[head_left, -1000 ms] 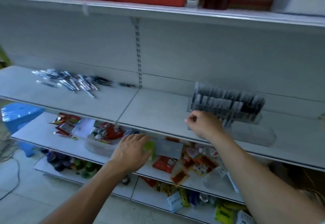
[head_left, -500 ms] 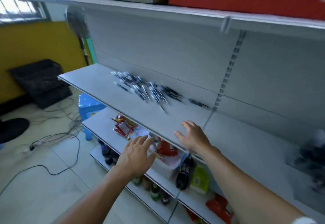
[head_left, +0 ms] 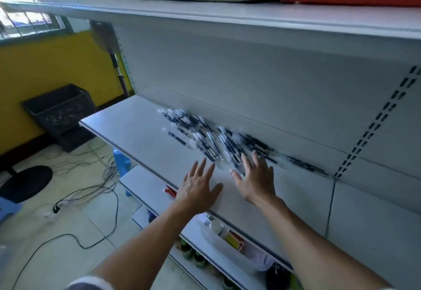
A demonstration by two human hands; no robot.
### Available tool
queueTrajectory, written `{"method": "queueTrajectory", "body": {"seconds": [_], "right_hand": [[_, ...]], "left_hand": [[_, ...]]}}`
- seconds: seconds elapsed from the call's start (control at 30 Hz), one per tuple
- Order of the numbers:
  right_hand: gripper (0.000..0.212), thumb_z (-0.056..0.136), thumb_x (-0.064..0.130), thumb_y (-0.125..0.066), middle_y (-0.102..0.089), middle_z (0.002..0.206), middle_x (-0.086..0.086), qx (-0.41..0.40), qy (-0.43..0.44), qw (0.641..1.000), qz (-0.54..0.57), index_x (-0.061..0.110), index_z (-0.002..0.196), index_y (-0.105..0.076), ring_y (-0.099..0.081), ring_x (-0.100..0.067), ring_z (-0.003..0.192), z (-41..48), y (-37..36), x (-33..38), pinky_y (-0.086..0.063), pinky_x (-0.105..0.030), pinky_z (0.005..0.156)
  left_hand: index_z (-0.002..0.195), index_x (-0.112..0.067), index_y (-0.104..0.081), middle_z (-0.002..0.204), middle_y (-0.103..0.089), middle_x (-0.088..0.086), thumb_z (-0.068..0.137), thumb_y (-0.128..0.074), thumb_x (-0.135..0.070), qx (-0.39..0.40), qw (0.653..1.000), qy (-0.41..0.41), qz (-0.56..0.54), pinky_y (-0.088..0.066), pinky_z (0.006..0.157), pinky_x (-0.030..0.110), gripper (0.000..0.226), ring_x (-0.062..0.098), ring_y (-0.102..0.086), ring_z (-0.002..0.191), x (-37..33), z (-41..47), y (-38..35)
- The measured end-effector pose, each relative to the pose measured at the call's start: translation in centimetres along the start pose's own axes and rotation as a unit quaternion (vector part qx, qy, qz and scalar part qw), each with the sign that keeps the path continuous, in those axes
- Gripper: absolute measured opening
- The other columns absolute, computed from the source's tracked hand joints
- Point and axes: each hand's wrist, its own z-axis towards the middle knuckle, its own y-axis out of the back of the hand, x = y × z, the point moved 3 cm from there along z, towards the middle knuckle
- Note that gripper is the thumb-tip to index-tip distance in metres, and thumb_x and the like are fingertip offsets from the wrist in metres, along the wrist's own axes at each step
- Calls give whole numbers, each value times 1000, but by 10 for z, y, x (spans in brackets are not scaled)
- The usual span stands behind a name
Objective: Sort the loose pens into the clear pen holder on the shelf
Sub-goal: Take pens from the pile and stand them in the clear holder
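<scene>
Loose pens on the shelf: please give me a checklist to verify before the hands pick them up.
1. Hands free: ok. The left hand and the right hand are open and hold nothing.
2. View of the loose pens: ok, they lie along the back of the shelf.
3. Pens lined up for one grasp: not ok, they point at mixed angles.
4. Right hand touching pens: cannot tell, blurred.
5. View of the clear pen holder: not ok, it is outside the frame.

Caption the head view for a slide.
Left hand and right hand, both open, reach toward loose pens scattered at the back of the shelf.
</scene>
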Motion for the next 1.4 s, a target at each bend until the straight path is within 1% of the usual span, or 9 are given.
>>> {"method": "queueTrajectory", "body": {"seconds": [0.2, 0.3, 0.43, 0.53, 0.67, 0.77, 0.93, 1.23, 1.4], "right_hand": [[81, 85, 69, 4, 0, 162, -3, -10, -32, 998, -50, 28, 154, -9, -3, -26, 149, -2, -23, 4, -1, -46, 118], [59, 97, 52, -29, -20, 160, -1, -62, -38, 997, -9, 26, 150, -29, -17, -24, 147, -3, -24, 8, -9, -41, 118], [37, 82, 24, -70, -65, 125, -8, -197, -53, 978, 51, 16, 119, -69, -57, -31, 117, -9, -23, 14, -42, -38, 103], [28, 77, 19, -76, -72, 106, -6, -227, -73, 970, 42, 16, 104, -74, -63, -34, 96, -14, -20, 26, -53, -39, 85], [25, 89, 23, -64, -66, 116, 0, -221, -99, 970, 31, 17, 112, -70, -57, -26, 105, -16, -14, 33, -48, -32, 86], [22, 90, 30, -62, -63, 112, 1, -225, -120, 967, 28, 18, 107, -70, -55, -22, 102, -20, -14, 29, -45, -29, 76], [16, 85, 29, -70, -59, 93, 0, -250, -168, 951, 74, 19, 96, -75, -54, -21, 90, -28, -19, 24, -43, -27, 65], [22, 88, 35, -65, -68, 92, 1, -282, -147, 941, 118, 18, 97, -75, -61, -18, 76, -37, -30, 34, -47, -28, 63], [22, 89, 36, -63, -68, 91, 1, -290, -150, 937, 126, 18, 97, -74, -60, -16, 74, -39, -31, 32, -43, -25, 62]], "left_hand": [[154, -29, -3, 161, 9, 1, 96, -32, -59, -1, 997, -74, 12, 1, 119, 42, 71, 22, 13, 147, 19, 61, 7], [154, -28, -4, 161, 7, 2, 97, -29, -58, 28, 995, -97, 10, 3, 120, 40, 68, 21, 13, 147, 21, 71, -1], [153, -28, -5, 161, 6, 1, 98, -29, -56, 19, 986, -165, 1, 9, 117, 33, 67, 20, 13, 147, 16, 65, -9], [153, -29, -10, 162, 2, 0, 97, -35, -53, 14, 975, -223, -15, 9, 114, 28, 65, 18, 9, 148, 15, 55, -12], [143, -22, -43, 156, -29, 1, 96, -47, -44, -21, 959, -270, -82, -8, 117, 27, 51, 19, -15, 146, 22, 56, -2], [131, -18, -56, 140, -48, 3, 92, -56, -41, -91, 963, -222, -124, -32, 105, 32, 45, 21, -38, 131, 29, 65, 12], [136, -18, -37, 130, -41, 7, 86, -56, -57, -47, 992, -52, -110, -36, 93, 31, 65, 20, -39, 111, 39, 83, 24], [136, -14, -33, 133, -41, 15, 85, -67, -35, 11, 985, -10, -171, -35, 108, 40, 65, 31, -40, 125, 33, 84, 23], [132, -8, -34, 120, -46, 14, 87, -61, -13, 46, 988, -7, -151, -41, 92, 33, 52, 20, -39, 98, 37, 89, 28]]}}
